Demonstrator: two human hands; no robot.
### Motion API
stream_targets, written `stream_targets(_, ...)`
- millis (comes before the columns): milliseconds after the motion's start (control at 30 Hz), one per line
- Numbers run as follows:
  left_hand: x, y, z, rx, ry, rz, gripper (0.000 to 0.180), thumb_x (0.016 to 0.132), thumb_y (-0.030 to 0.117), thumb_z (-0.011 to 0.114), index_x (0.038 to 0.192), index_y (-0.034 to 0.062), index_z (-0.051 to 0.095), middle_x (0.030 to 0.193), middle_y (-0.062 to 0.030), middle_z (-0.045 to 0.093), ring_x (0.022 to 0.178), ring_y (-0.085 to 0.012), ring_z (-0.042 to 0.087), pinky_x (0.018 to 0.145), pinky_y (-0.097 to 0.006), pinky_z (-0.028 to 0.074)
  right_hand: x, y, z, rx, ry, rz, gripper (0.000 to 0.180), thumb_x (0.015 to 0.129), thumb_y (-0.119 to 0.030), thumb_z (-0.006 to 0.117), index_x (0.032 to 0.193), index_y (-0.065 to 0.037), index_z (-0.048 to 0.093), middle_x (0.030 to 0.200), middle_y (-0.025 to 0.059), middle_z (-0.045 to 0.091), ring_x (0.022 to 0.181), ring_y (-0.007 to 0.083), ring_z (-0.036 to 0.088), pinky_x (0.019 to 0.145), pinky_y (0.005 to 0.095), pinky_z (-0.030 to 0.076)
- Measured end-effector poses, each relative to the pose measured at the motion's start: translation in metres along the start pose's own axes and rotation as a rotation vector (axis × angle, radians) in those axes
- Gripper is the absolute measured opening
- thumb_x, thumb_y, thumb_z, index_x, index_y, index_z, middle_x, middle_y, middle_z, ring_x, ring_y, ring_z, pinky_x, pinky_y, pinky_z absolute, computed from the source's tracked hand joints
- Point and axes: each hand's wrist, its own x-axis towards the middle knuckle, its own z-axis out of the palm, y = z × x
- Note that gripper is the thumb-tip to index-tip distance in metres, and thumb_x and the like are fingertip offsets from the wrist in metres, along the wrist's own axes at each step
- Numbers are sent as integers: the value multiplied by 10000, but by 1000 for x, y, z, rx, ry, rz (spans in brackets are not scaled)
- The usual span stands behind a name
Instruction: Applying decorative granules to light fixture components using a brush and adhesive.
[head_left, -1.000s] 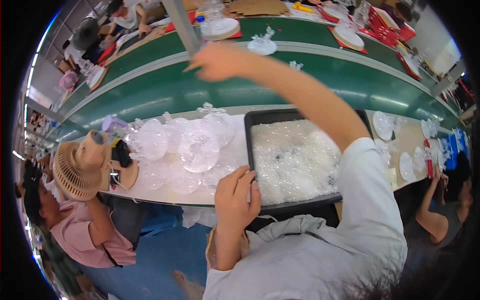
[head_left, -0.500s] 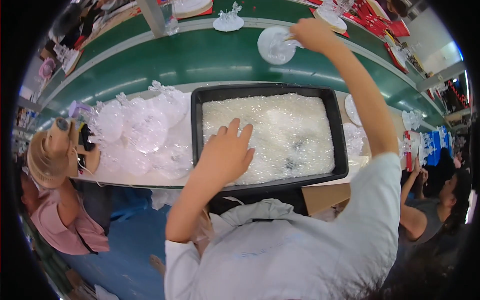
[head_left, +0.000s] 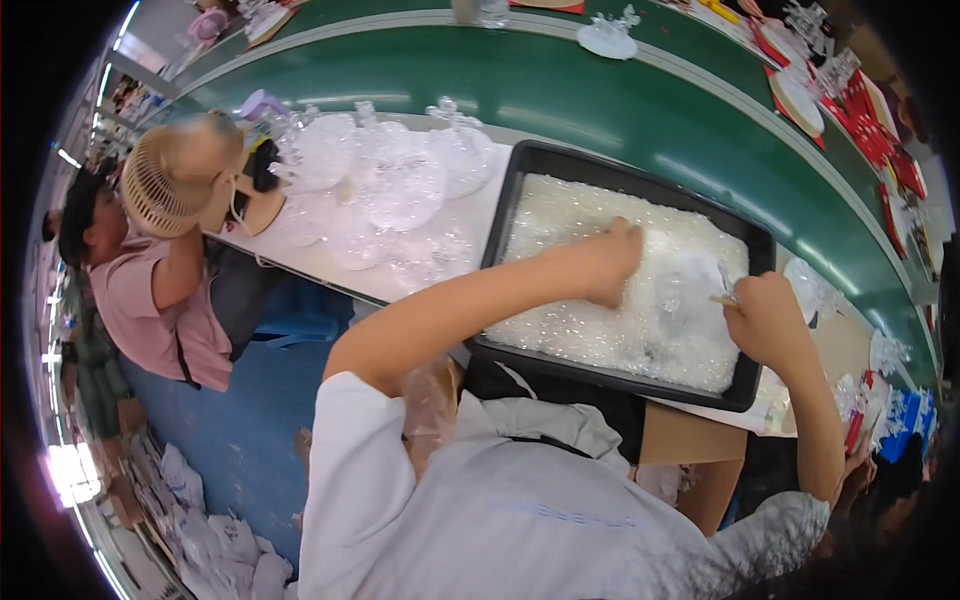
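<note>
A black tray point(head_left: 640, 178) holds a bed of white sparkling flakes point(head_left: 570, 205). My left hand point(head_left: 612, 262) is over the middle of the tray, its fingers curled together and pointing down at the flakes; what they hold, if anything, is hidden. At the tray's right end my right hand point(head_left: 766, 318) is closed on a round white disc with clear plastic pieces point(head_left: 690, 295). A short tan stick point(head_left: 722, 300) shows at its fingertips. The disc is low in the tray, against the flakes, and partly blends in with them.
Several white discs with clear plastic figures point(head_left: 400, 185) crowd the white table left of the tray. Beyond runs a green conveyor point(head_left: 600, 110) bearing another disc point(head_left: 607, 40). A beige fan point(head_left: 165, 185) and a person in pink point(head_left: 180, 290) are at left; a cardboard box point(head_left: 690, 450) is below the tray.
My right hand has brought the white disc from over the green conveyor down into the tray. My left hand has moved right across the flakes and its fingers have curled. The view has turned.
</note>
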Motion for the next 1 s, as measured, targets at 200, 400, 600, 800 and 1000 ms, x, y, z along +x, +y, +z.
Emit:
stream_targets(200,-2,13,-7,-341,25,382,805,680,119,764,1387,-4,400,1284,-294,451,1135,-468,532,964,-471,475,-12,-22,-11,592,-251,290,419,835,-306,691,619,47,629,498,156,588,482,294,631,528,396,499)
stream_targets(400,-43,5,-25,52,-117,147,906,687,172,803,1443,-4,336,1297,-270,440,1160,-407,527,965,-437,466,-28,-6,-22,178,26,-337,513,703,-220,787,1166,-56,637,1240,103,619,1055,306,616,777,380,543)
stream_targets(600,-32,16,9,-246,-138,33,828,700,178,798,1404,1,399,1275,-272,468,1146,-403,544,949,-407,473,-13,-16,24,7,-32,-510,263,749,-254,734,851,-65,583,894,51,644,770,247,657,588,355,525)
stream_targets(800,-58,-3,-15,-282,140,147,698,715,167,775,1327,6,481,1111,-215,564,1070,-371,579,922,-392,480,-24,-29,20,146,107,-338,268,791,-280,727,761,-58,580,651,91,583,619,304,636,543,399,501)
stream_targets(1000,-56,7,1,-339,-103,217,452,748,150,748,1139,-7,585,1025,-186,581,975,-331,598,845,-361,495,-4,-62,31,327,43,-185,181,832,-203,673,746,-47,641,627,130,626,574,349,626,558,437,497)
